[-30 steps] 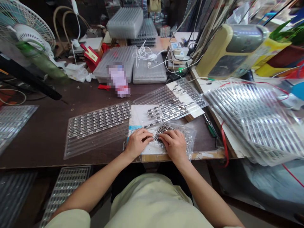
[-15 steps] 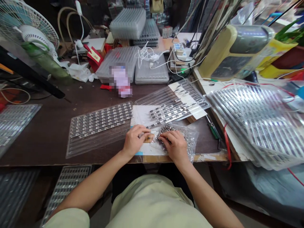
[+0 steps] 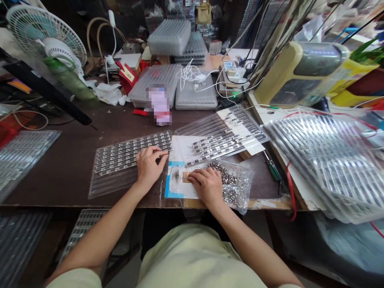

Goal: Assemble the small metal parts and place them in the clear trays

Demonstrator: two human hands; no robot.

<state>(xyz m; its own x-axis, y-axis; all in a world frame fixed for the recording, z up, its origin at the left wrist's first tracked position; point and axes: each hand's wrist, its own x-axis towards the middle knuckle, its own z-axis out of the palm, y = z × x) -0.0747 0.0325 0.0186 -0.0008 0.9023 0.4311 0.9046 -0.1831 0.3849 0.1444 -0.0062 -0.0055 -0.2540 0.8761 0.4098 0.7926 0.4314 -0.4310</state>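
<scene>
My left hand [image 3: 150,165] is over the right end of the left clear plastic tray [image 3: 114,186], thumb and forefinger closed; anything between them is too small to make out. Rows of small black-and-silver metal parts [image 3: 126,154] fill the tray's upper grooves. My right hand [image 3: 207,185] rests with pinched fingertips at a small brown block [image 3: 186,177] on a white sheet with blue edges [image 3: 175,193]. What those fingers hold is hidden. Just right of it lies a clear bag of small shiny metal pieces [image 3: 232,188]. Behind, a second clear tray [image 3: 198,128] holds partly filled rows.
A green-handled screwdriver [image 3: 272,170] lies right of the second tray. Stacked clear trays [image 3: 327,160] overhang the right side. At the back are a pixelated phone-like object [image 3: 160,106], white cables [image 3: 192,76] and a fan [image 3: 48,36]. A black bar [image 3: 51,92] reaches in from the left.
My left hand has moved left from the white sheet to the left tray. My right hand has shifted left from the metal pieces to the brown block. The view has shifted slightly.
</scene>
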